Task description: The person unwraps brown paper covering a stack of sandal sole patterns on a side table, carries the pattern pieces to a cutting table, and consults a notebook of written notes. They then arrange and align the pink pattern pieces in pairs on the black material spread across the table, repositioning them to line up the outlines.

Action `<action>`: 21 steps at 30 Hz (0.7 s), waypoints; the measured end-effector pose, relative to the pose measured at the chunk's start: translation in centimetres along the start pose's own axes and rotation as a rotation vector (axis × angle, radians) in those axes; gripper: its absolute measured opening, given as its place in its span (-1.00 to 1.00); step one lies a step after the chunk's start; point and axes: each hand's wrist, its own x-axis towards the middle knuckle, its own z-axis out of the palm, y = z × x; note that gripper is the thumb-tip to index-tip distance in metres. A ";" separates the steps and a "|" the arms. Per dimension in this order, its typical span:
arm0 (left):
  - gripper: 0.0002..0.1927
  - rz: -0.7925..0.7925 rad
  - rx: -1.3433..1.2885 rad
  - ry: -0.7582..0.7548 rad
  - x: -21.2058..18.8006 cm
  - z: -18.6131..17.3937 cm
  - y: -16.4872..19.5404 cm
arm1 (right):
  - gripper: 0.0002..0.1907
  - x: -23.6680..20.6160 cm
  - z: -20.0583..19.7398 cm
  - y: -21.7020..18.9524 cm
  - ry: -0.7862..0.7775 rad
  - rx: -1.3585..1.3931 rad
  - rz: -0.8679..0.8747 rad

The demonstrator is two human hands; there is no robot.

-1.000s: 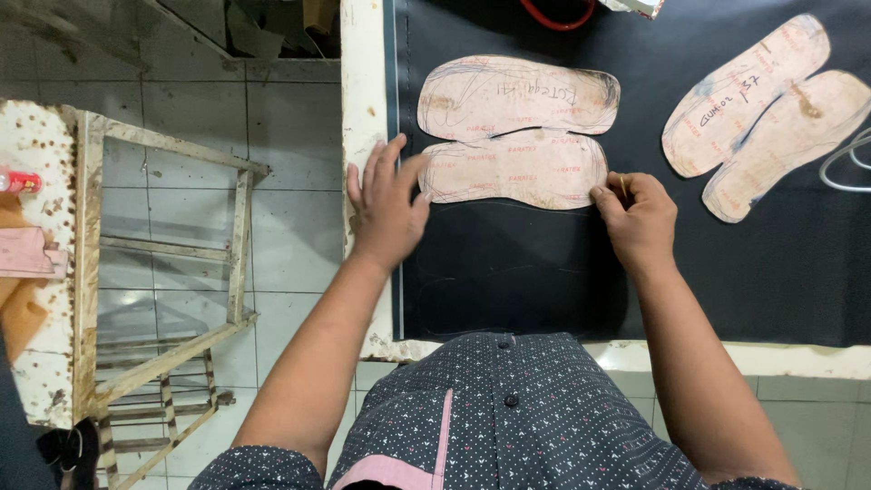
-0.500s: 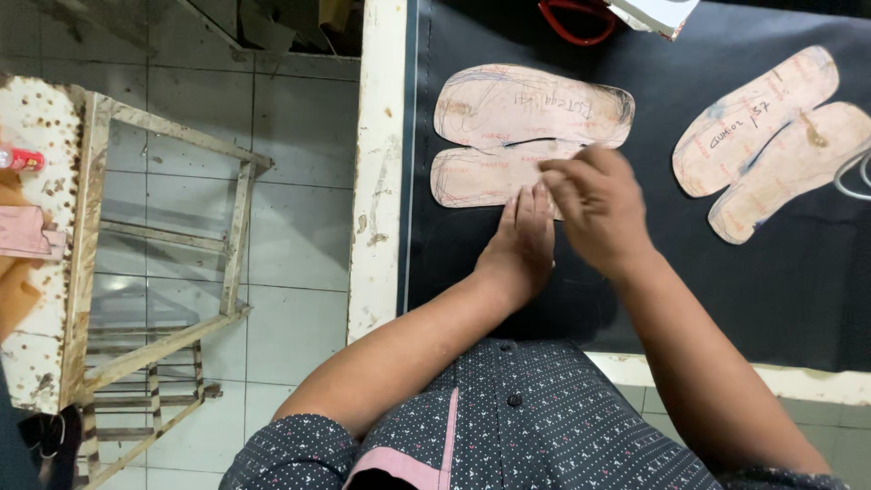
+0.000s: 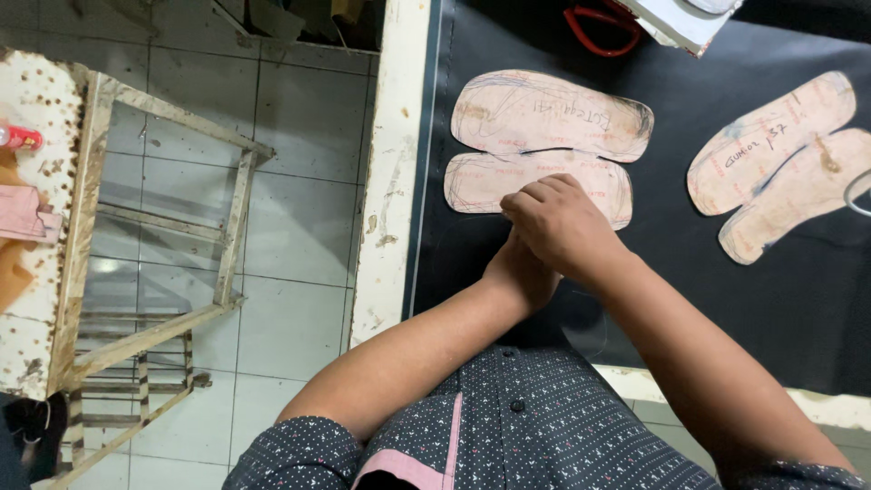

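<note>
Two pale cardboard insole patterns lie side by side on a black sheet (image 3: 726,299): an upper one (image 3: 549,113) and a lower one (image 3: 481,181). My right hand (image 3: 558,222) rests on the lower pattern's near edge with its fingers curled tight. It lies over my left hand (image 3: 519,270), of which only the wrist and heel show. Whether either hand holds anything is hidden.
Two more insole patterns (image 3: 771,163) overlap at the right. Red-handled scissors (image 3: 599,20) and a white stack (image 3: 689,23) lie at the far edge. The worn white table edge (image 3: 395,181) runs down the left, with a rusty metal frame (image 3: 163,272) on the tiled floor beyond.
My hands were apart at the two ends of the lower pattern. They have come together at its middle, the right hand now over the left.
</note>
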 end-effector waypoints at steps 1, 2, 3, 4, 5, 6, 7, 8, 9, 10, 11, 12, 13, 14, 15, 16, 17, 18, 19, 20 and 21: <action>-0.43 0.007 0.033 0.018 -0.1 0.1 -0.1 | -0.83 0.5 0.3 -0.3 0.020 -0.019 -0.034; -0.46 0.012 -0.016 0.027 0.0 0.2 -0.2 | -0.85 1.1 0.6 -0.5 0.029 -0.008 -0.048; -0.49 0.018 -0.064 0.037 0.0 0.3 -0.4 | -0.86 1.9 0.9 -0.5 0.038 0.003 -0.061; -0.51 0.024 -0.114 0.047 0.1 0.4 -0.5 | -0.88 2.5 1.2 -0.6 0.047 0.012 -0.073; -0.52 0.026 -0.082 0.076 0.2 0.5 -0.4 | -0.89 3.0 1.4 -0.6 0.016 0.016 -0.036; -0.52 0.027 -0.050 0.106 0.3 0.5 -0.4 | -0.90 3.5 1.5 -0.5 -0.016 0.020 0.001; -0.53 0.029 -0.018 0.135 0.3 0.5 -0.4 | -0.91 3.7 1.6 -0.4 -0.047 0.023 0.039; -0.54 0.055 0.030 0.023 0.4 0.4 -0.4 | -0.91 3.8 1.6 -0.3 -0.055 0.015 0.036; -0.54 0.079 0.078 -0.090 0.3 0.2 -0.3 | -0.90 3.7 1.5 -0.2 -0.064 0.007 0.033; -0.55 0.104 0.125 -0.201 0.3 -0.1 -0.3 | -0.90 3.4 1.3 -0.1 -0.072 -0.003 0.031; -0.53 0.081 0.083 -0.146 0.2 -0.4 -0.4 | -0.90 3.1 1.1 0.0 -0.057 -0.006 0.025; -0.52 0.057 0.040 -0.091 0.2 -0.8 -0.5 | -0.90 2.8 0.9 0.0 -0.044 -0.009 0.018; -0.50 0.032 -0.003 -0.037 0.1 -1.1 -0.6 | -0.90 2.4 0.7 0.1 -0.032 -0.010 0.012; -0.49 0.035 0.009 -0.055 0.0 -1.5 -0.7 | -0.90 2.1 0.5 0.1 -0.033 -0.020 0.005; -0.48 0.041 0.023 -0.073 0.0 -1.8 -0.7 | -0.89 1.8 0.3 0.1 -0.032 -0.031 0.000; -0.47 0.045 0.039 -0.092 0.0 -2.0 -0.7 | -0.88 1.6 0.2 0.1 -0.031 -0.040 -0.006; -0.47 0.034 0.059 -0.053 0.0 -2.2 -0.7 | -0.88 1.6 0.3 0.0 -0.040 -0.032 0.007; -0.47 0.024 0.079 -0.016 0.0 -2.2 -0.7 | -0.88 1.5 0.3 0.0 -0.048 -0.023 0.023; -0.47 0.017 0.098 0.020 -0.1 -2.2 -0.6 | -0.88 1.6 0.4 -0.2 -0.057 -0.015 0.041; -0.50 0.028 0.084 -0.037 -0.1 -2.1 -0.6 | -0.88 1.6 0.5 -0.3 -0.054 -0.024 0.038; -0.53 0.037 0.073 -0.093 -0.1 -1.9 -0.6 | -0.89 1.7 0.7 -0.4 -0.050 -0.032 0.031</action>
